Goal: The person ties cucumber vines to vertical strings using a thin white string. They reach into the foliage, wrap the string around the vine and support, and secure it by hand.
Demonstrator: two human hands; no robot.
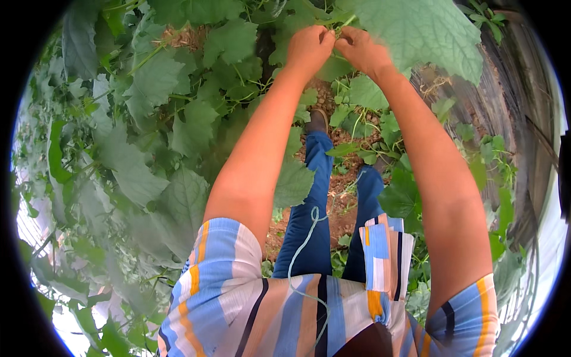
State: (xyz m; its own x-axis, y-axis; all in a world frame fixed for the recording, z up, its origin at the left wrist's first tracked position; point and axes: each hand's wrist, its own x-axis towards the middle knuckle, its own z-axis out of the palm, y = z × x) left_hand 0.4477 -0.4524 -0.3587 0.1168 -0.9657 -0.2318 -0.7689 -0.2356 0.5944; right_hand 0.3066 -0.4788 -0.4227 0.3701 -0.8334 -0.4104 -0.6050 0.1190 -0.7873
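Observation:
At the top of the view, my left hand and my right hand meet with their fingertips almost touching. Both pinch a thin green vine stem, and my curled fingers hide the exact grip. A broad green leaf spreads beside and above my right hand, close to the camera. Pale blue-green string hangs in a loose curve over my striped shirt and past my blue trousers. Whether any string is between my fingers cannot be made out.
Dense leafy vines fill the left side. Reddish soil shows between my legs, with low tendrils and leaves around my shoes. On the right runs a strip of dark plastic sheeting, beside a pale band at the rim.

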